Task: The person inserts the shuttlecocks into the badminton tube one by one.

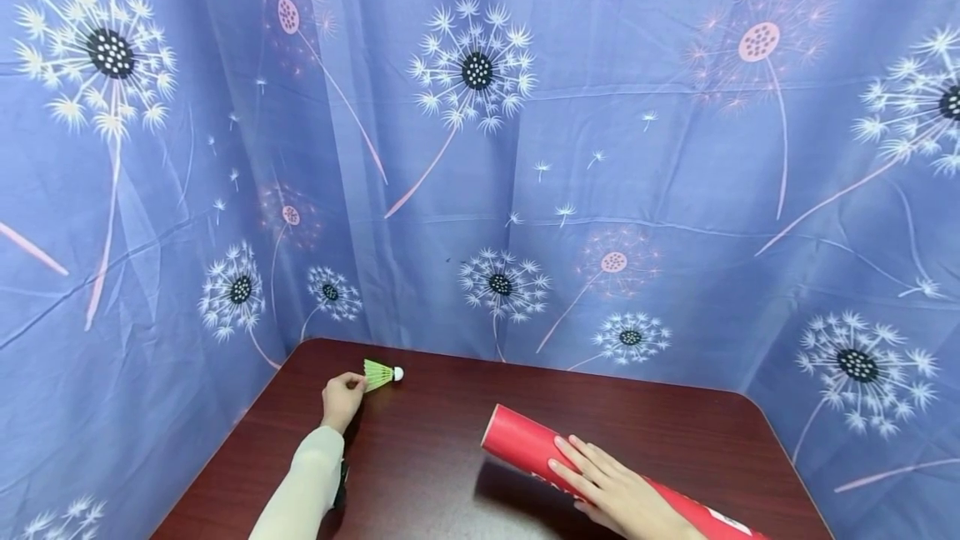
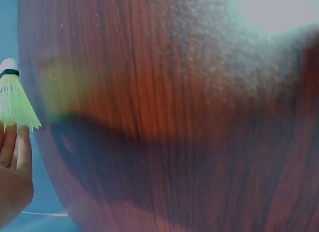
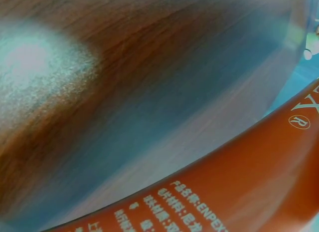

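My left hand (image 1: 343,400) pinches a yellow-green shuttlecock (image 1: 379,375) by the rim of its skirt. Its white cork end points right, near the far left of the table. In the left wrist view, the shuttlecock (image 2: 15,100) shows a black band under its white tip, with the fingertips (image 2: 23,137) at the skirt edge. My right hand (image 1: 611,490) holds a long red tube (image 1: 517,437) from above, fingers laid across it. The tube slants from upper left to lower right, its near end cut off by the frame. White printed lettering shows on the tube (image 3: 239,177) in the right wrist view.
A dark red-brown wooden table (image 1: 427,440) with rounded corners lies under both hands. Behind and beside it hangs a blue curtain (image 1: 570,157) with a dandelion print. A shadow falls on the tabletop below the tube.
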Tool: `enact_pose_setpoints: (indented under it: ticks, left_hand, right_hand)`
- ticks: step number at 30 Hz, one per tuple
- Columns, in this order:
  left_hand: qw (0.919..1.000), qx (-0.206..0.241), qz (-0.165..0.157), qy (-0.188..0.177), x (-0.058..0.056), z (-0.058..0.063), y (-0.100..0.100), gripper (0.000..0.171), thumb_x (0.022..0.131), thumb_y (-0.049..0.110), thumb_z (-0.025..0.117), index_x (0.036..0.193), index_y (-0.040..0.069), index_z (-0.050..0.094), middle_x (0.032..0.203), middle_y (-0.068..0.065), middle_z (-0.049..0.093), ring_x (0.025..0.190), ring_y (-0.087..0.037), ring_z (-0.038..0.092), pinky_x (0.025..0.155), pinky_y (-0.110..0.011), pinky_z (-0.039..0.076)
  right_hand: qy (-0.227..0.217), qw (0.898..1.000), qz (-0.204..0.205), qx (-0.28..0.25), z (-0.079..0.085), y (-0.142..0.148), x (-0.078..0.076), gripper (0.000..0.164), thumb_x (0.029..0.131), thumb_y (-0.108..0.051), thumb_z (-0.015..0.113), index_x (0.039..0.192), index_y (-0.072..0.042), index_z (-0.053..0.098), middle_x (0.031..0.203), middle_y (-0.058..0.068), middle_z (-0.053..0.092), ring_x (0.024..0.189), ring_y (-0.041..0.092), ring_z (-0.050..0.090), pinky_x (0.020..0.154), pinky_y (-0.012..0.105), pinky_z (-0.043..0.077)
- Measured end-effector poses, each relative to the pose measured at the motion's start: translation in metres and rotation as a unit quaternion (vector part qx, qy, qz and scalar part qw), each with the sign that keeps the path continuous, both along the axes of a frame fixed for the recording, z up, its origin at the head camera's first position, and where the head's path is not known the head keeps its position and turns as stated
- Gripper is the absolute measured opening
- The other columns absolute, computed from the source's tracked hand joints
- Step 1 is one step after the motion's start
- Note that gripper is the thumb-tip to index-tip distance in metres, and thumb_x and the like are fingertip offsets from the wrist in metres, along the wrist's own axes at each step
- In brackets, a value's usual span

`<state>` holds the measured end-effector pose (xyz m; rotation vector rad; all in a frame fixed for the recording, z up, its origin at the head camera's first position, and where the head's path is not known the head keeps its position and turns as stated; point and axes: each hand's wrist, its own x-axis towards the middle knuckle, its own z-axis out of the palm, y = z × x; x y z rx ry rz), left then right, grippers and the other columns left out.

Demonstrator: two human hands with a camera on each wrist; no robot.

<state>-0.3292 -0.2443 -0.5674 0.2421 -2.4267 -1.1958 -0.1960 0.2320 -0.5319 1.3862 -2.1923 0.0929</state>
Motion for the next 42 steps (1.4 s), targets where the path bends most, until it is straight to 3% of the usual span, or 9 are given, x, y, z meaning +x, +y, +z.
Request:
enact_pose_setpoints:
  ticks: [8,13,18,24,29,35,42]
  left_hand:
    - [0.9985,0.000,-0.038,0.038,0.008,0.005,0.005,0.006,0.083,0.005,0.073,0.082,-0.001,0.072,0.075,-0.011,0.070,0.064,-0.013,0.058,0.067,-0.032,0.046]
    - [0.9953,0.017,-0.074,0.059,0.015,0.010,0.011,0.008,0.083,0.005,0.073,0.082,-0.002,0.071,0.072,-0.011,0.068,0.061,-0.008,0.055,0.059,-0.023,0.045]
    - [0.9893,0.039,-0.116,0.080,0.021,0.016,0.018,0.006,0.083,0.002,0.073,0.084,-0.004,0.070,0.072,-0.011,0.068,0.061,-0.007,0.056,0.057,-0.022,0.045]
    - [0.9785,0.059,-0.159,0.116,0.029,0.022,0.024,0.004,0.083,0.001,0.073,0.084,-0.002,0.070,0.072,-0.012,0.068,0.063,-0.012,0.061,0.061,-0.025,0.051]
    - [0.9734,0.076,-0.182,0.116,0.038,0.029,0.032,0.007,0.083,0.004,0.073,0.082,-0.001,0.069,0.070,-0.009,0.068,0.062,-0.014,0.062,0.059,-0.024,0.050]
    - [0.9718,0.089,-0.197,0.095,0.052,0.046,0.048,0.005,0.083,-0.003,0.071,0.085,-0.006,0.067,0.072,-0.017,0.068,0.064,-0.019,0.063,0.058,-0.021,0.049]
    - [0.9577,0.113,-0.251,0.083,0.077,0.084,0.065,0.005,0.085,-0.005,0.067,0.088,-0.009,0.066,0.078,-0.025,0.067,0.069,-0.018,0.066,0.063,-0.020,0.051]
  right_hand:
    - [0.005,1.000,0.005,-0.006,0.000,-0.001,0.002,0.055,0.100,-0.043,0.047,0.143,-0.008,0.045,0.146,0.019,0.041,0.130,0.033,0.041,0.116,0.028,0.011]
    - [0.018,1.000,0.007,-0.013,-0.001,-0.001,0.001,0.053,0.103,-0.043,0.035,0.141,-0.008,0.046,0.145,0.019,0.043,0.130,0.033,0.041,0.116,0.028,0.012]
    - [0.014,1.000,0.006,-0.010,-0.001,-0.001,0.002,0.054,0.104,-0.044,0.033,0.143,-0.008,0.045,0.146,0.019,0.042,0.130,0.033,0.040,0.116,0.029,0.013]
    - [0.009,1.000,0.004,-0.010,0.000,0.000,0.000,0.054,0.101,-0.042,0.043,0.143,-0.009,0.044,0.147,0.019,0.041,0.130,0.034,0.042,0.114,0.030,0.016]
    - [0.004,1.000,0.006,-0.007,0.000,0.002,-0.001,0.060,0.095,-0.040,0.059,0.144,-0.009,0.044,0.147,0.019,0.041,0.130,0.034,0.041,0.115,0.029,0.014]
    - [0.002,1.000,0.007,-0.005,-0.001,0.002,0.001,0.064,0.091,-0.039,0.064,0.144,-0.009,0.044,0.147,0.019,0.040,0.132,0.033,0.039,0.116,0.028,0.012]
    - [0.008,1.000,0.012,-0.013,0.001,0.001,-0.001,0.062,0.092,-0.039,0.064,0.143,-0.009,0.045,0.146,0.019,0.041,0.129,0.036,0.042,0.116,0.029,0.013]
